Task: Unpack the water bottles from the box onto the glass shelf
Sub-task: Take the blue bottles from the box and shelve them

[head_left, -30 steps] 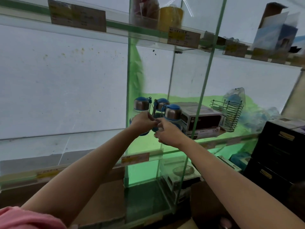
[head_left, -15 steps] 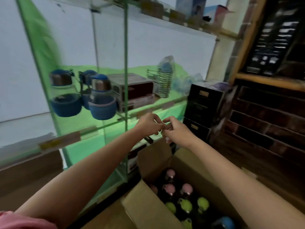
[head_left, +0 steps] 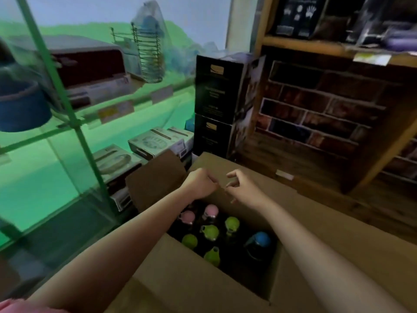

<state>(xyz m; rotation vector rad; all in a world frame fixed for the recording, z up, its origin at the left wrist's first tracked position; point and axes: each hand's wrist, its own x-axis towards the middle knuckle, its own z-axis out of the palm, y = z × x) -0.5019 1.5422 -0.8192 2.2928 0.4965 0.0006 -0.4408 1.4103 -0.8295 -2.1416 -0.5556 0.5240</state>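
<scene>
The bottles (head_left: 209, 231), with pink, green and blue caps, stand in the open box (head_left: 316, 256) on the floor beside the glass shelf (head_left: 135, 114). Above them the left hand (head_left: 199, 182) is curled, holding nothing visible; the right hand (head_left: 242, 187), just beside it, has loosely bent fingers, also empty.

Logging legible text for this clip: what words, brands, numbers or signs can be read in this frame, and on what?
Nothing can be read as text.
Shelf-edge price tags: print blurred.
Two stacked black boxes: gold emblem and pale lines, too small to read.
White product boxes under the glass shelf: printing blurred.
Dark package with hand pictures: no readable words.
Pale tag on the wooden shelf: blurred.
</scene>
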